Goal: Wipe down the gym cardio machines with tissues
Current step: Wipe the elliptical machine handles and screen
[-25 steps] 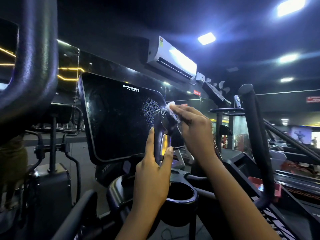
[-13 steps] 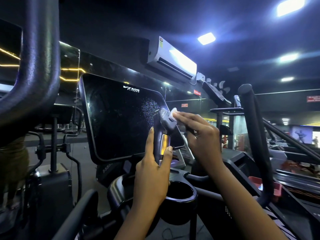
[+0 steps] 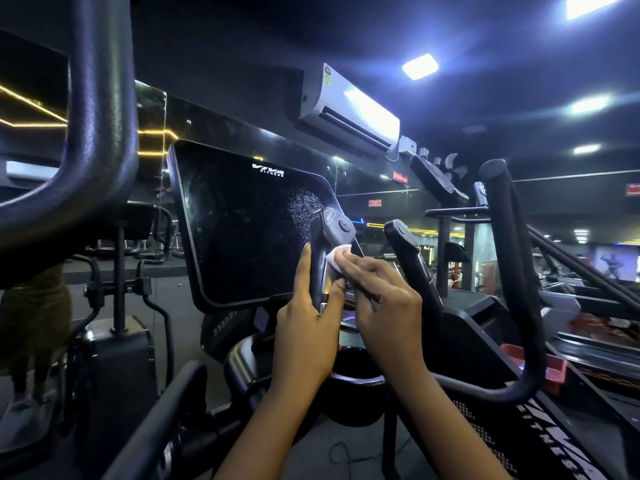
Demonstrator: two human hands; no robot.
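Now the left hand point(image 3: 304, 327) wraps round the upright handle grip point(image 3: 329, 230), thumb up its left side, fingers curled across the front. Right beside it, the right hand point(image 3: 384, 306) holds a white tissue point(image 3: 335, 253) under bent fingertips, pressed against the grip's right side just below its rounded top. Behind, the dark console screen point(image 3: 242, 230) shows a speckled patch near its right edge.

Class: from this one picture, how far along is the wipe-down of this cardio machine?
Done: nothing plainly finished. In hand: the left hand grips the left grip while the right hand holds a tissue against it. To do: the screen shows spray speckles; the right grip is untouched.
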